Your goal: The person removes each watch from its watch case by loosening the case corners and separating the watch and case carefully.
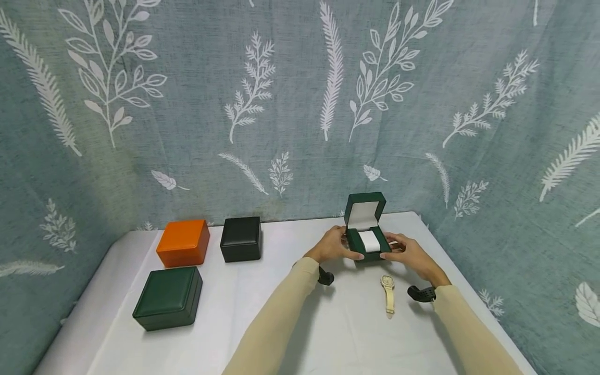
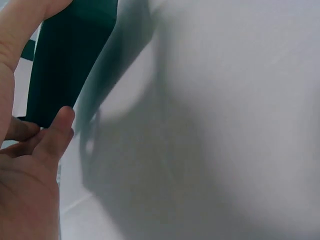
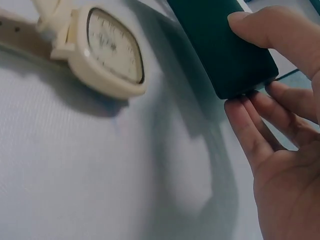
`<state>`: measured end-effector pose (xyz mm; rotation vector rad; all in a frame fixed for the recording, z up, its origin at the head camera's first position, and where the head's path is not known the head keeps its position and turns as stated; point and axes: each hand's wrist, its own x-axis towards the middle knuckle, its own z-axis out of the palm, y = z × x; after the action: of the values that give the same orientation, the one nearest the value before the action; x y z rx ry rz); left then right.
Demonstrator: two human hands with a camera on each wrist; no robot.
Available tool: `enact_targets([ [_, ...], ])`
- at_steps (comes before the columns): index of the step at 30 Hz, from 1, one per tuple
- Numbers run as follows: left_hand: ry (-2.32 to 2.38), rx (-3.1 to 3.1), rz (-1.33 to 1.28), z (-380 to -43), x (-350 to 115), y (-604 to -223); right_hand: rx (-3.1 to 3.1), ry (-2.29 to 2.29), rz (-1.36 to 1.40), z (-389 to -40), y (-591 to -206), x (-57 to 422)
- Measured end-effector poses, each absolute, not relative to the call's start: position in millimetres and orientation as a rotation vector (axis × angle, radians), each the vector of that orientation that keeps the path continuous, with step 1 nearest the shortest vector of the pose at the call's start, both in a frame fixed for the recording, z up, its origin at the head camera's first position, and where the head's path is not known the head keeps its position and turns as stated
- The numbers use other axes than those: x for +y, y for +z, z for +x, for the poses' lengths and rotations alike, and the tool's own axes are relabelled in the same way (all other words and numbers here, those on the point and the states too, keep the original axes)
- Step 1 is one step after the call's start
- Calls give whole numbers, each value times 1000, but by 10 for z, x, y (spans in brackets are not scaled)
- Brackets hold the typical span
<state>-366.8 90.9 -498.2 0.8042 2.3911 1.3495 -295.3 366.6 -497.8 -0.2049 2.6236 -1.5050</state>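
Observation:
A small green watch box (image 1: 379, 238) stands at the back right of the table with its lid (image 1: 365, 198) raised. Inside it sits a white cushion (image 1: 369, 241). My left hand (image 1: 334, 246) grips the box's left side, thumb on the front corner. On the opposite side my right hand (image 1: 413, 255) holds it the same way, its fingertips (image 3: 237, 107) at the end wall in the right wrist view. A cream wristwatch (image 1: 388, 296) lies in front of the box, between the two forearms. In the left wrist view the box's green wall (image 2: 70, 55) shows between thumb and fingers.
To the left stand an orange box (image 1: 184, 242), a black box (image 1: 241, 239) and a larger green box (image 1: 167, 298), all with lids down. The white-covered table (image 1: 248, 307) meets patterned blue-green curtains (image 1: 300, 104) at the back and sides.

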Motion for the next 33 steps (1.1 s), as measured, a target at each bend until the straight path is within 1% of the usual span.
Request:
enact_targets([
  [5, 1373, 2366, 796, -3682, 958, -5001, 2609, -1532, -171, -2988, -5068, 3701],
  [11, 1497, 2254, 858, -3717, 1008, -5072, 2625, -1513, -142, -3006, -5156, 3721],
  [16, 1496, 2248, 870, -3740, 1048, -5062, 2649, -1492, -127, -3015, -5155, 3744],
  [25, 1399, 2348, 816, -3738, 1027, -5083, 2639, -1484, -101, -3048, -5137, 3709],
  [33, 1394, 2340, 828, -3745, 1060, -5101, 2607, -1520, -72, -3005, -5095, 3722],
])
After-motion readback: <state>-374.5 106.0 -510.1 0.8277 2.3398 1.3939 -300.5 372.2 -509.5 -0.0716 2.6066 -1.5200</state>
